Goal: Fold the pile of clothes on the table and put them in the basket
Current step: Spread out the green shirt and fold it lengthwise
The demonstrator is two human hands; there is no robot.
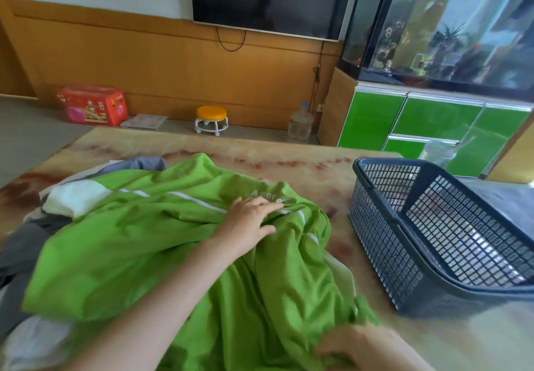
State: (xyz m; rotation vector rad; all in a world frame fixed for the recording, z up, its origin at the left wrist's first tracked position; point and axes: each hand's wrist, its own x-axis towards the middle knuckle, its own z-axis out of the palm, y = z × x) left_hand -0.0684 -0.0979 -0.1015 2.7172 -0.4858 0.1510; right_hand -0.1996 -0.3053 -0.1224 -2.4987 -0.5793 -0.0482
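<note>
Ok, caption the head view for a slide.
Left hand rests on a green jacket, right hand at its hem, empty basket alongside.

clothes [161, 240] on table [289, 153], basket [384, 255] right

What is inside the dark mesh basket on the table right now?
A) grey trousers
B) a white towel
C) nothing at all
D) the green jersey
C: the mesh basket shows only its own bare floor, while the green jersey lies spread on the table under the left hand.
</note>
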